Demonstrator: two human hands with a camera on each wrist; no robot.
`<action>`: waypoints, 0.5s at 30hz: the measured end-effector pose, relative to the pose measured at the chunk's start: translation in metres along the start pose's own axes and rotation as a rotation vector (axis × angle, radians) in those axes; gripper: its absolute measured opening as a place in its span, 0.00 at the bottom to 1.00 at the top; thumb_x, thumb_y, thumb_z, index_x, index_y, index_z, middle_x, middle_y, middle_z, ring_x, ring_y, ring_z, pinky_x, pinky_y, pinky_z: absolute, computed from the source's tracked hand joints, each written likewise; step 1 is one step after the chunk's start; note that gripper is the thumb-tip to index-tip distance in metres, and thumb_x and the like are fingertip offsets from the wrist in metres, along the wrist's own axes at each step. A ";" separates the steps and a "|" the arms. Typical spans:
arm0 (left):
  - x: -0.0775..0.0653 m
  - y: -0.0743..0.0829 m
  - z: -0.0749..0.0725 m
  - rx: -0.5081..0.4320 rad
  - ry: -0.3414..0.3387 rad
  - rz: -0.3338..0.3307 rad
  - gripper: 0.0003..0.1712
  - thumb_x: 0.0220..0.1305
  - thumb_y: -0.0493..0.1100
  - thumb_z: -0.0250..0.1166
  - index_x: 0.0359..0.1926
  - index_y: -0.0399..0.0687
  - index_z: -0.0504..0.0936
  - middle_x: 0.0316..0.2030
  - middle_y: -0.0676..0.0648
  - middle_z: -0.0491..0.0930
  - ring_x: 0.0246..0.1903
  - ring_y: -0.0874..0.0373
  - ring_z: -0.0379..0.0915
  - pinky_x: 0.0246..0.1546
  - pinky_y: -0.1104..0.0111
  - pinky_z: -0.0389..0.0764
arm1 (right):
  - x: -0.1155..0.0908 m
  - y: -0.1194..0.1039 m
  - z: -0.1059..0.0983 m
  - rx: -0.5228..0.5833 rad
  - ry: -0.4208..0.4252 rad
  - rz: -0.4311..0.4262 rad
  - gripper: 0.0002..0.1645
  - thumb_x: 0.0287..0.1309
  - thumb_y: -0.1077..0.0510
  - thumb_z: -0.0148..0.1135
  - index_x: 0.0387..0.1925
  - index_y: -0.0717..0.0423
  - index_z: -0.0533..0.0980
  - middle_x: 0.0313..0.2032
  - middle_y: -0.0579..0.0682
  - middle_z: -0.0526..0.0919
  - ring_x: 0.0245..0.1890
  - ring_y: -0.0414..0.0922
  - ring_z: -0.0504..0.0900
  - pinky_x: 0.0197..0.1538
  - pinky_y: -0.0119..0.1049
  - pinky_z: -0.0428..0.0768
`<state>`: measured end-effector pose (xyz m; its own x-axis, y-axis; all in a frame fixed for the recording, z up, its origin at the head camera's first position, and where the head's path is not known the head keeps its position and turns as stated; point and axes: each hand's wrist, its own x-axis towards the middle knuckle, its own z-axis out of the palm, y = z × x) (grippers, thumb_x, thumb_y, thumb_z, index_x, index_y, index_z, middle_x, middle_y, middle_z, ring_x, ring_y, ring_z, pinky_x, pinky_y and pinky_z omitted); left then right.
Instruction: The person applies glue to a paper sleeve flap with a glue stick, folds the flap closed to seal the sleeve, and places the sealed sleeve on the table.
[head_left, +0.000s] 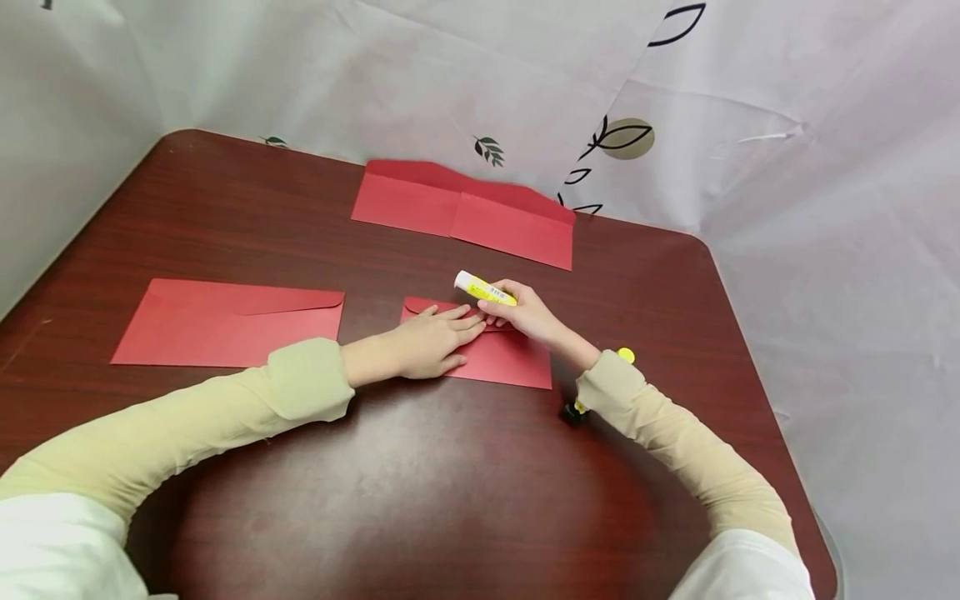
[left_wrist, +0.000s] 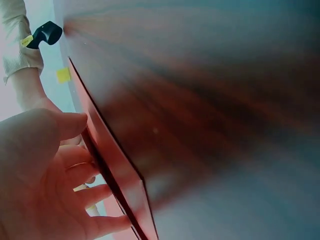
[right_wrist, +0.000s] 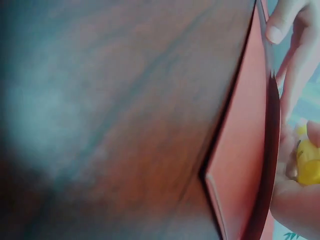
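A red envelope (head_left: 517, 364) lies in front of me, its flap (head_left: 420, 306) along the far edge. My left hand (head_left: 431, 342) rests on it with fingers spread; in the left wrist view its fingers reach over the red paper (left_wrist: 112, 155). My right hand (head_left: 528, 315) holds a white and yellow glue stick (head_left: 480, 287) between thumb and fingers, white end pointing up and left. Its lower fingertips are down at the flap, beside the left fingertips. In the right wrist view the glue stick's yellow end (right_wrist: 309, 167) shows at the right edge.
Another red envelope (head_left: 217, 325) lies at the left. Two more, flaps opened out, lie end to end at the back (head_left: 517, 229). A black item (head_left: 574, 414) and a yellow round piece (head_left: 626, 355) sit by the right forearm. White patterned cloth (head_left: 420, 75) hangs behind the table (head_left: 405, 500).
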<state>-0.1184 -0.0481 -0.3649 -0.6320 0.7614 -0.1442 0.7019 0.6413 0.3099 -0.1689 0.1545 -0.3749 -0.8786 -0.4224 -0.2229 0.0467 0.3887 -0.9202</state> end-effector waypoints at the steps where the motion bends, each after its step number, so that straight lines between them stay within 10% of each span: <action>1: 0.000 0.001 0.000 0.000 -0.014 -0.008 0.35 0.70 0.50 0.55 0.72 0.44 0.58 0.73 0.45 0.55 0.74 0.45 0.46 0.66 0.37 0.55 | 0.000 0.000 0.000 0.013 0.000 0.004 0.18 0.63 0.62 0.58 0.51 0.68 0.69 0.27 0.44 0.81 0.24 0.35 0.78 0.31 0.25 0.78; 15: 0.001 0.005 0.000 0.044 -0.057 -0.031 0.35 0.70 0.53 0.53 0.73 0.46 0.59 0.73 0.46 0.57 0.74 0.47 0.46 0.67 0.38 0.55 | 0.000 0.007 -0.002 0.168 -0.051 0.001 0.10 0.67 0.63 0.52 0.46 0.66 0.66 0.26 0.46 0.83 0.25 0.36 0.83 0.33 0.27 0.82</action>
<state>-0.1154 -0.0443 -0.3630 -0.6349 0.7445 -0.2063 0.6968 0.6672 0.2634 -0.1699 0.1588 -0.3802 -0.8535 -0.4644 -0.2362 0.1304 0.2487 -0.9598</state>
